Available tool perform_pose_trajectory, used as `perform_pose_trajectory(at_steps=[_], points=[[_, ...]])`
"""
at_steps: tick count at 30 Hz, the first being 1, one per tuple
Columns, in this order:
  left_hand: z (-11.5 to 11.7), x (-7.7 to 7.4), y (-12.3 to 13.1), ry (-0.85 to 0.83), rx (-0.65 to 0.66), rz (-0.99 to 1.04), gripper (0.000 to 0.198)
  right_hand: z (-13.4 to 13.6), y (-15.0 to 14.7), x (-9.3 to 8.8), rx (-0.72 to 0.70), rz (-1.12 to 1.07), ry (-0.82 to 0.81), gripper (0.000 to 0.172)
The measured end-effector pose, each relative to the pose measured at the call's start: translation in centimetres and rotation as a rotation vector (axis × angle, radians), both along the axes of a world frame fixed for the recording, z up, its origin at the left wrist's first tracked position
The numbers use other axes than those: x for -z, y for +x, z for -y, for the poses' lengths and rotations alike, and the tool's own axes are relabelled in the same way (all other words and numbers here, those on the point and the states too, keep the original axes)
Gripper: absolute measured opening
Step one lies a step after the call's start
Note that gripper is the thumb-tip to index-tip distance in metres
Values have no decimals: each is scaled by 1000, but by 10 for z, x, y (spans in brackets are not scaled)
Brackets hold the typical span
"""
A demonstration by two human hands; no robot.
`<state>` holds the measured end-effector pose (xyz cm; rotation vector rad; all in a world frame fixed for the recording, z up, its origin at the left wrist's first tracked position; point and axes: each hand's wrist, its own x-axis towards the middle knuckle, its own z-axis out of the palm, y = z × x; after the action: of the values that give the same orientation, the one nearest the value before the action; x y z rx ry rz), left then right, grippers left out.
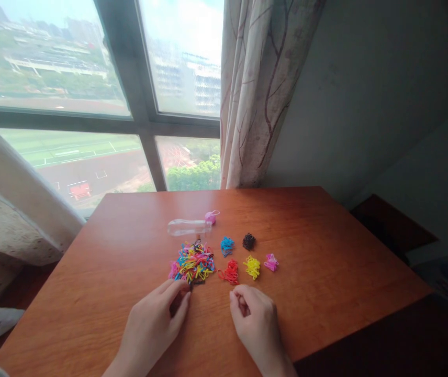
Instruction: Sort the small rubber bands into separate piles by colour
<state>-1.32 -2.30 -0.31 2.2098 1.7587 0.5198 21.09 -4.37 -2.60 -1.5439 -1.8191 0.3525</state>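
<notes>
Large pile (193, 263) multicoloured; small piles (253, 267) blue, black, red, yellow, pink; curtain (261, 78) branch-patterned.

We face a bright, gray-framed window (142, 125) flanked by 2 patterned curtains (257, 89), a dim wall (349, 99) rightward, and a reddish-brown wooden table (334, 272).

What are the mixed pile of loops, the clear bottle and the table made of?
Mixed pile: probably rubber or plastic, bright-coloured; thin, bent loops. Clear bottle: likely glossy plastic, perhaps glass; see-through with highlights. Table: wood or wood-look laminate, slight sheen; reddish-brown grain.
</notes>
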Motion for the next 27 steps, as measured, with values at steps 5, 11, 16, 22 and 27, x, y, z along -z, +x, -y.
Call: perform_pose_trajectory(at_steps=[5,11,16,22,27], points=[[-2,5,4,27,-18,-84,19,1,-16,4,-105,45,15,21],[-4,11,4,127,-5,-103,23,0,-17,3,-156,60,-47,16],[-3,12,1,203,-3,-53,20,-1,-16,2,-160,32,-74,15],[-3,12,0,157,41,98,15,-2,-17,1,-166,20,-95,14],[-17,-2,18,109,178,57,16,-2,-17,0,-163,42,-101,15]])
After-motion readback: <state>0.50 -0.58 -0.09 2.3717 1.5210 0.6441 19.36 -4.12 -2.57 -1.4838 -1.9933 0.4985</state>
